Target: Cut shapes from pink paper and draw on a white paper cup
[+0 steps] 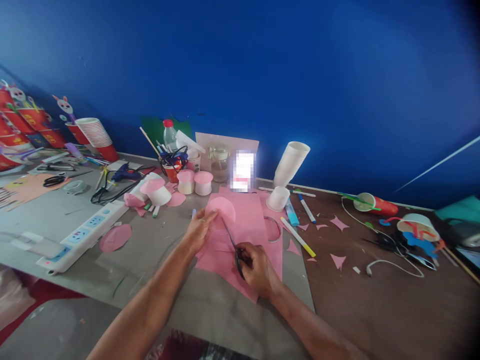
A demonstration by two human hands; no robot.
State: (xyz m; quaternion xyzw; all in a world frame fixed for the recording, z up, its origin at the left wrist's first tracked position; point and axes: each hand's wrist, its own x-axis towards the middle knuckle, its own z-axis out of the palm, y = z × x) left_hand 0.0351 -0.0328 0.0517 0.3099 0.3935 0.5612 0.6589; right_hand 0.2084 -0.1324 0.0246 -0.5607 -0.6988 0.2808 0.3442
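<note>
At the middle of the grey surface [157, 260] lies a pink paper sheet [249, 222], flat, with a rounded lobe at its far edge. The left hand [197, 231] pinches that lobe. The right hand [258, 270] grips scissors [231, 244], their blades on the paper. Yellow print on the red cups [28, 120] is too small to read.

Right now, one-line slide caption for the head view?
Right hand cuts pink paper with scissors; left hand holds it on a craft table.

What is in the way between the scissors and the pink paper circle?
Nothing visible. The right hand holds the scissors, and their blades reach the edge of the pink paper circle that the left hand pinches.
</note>
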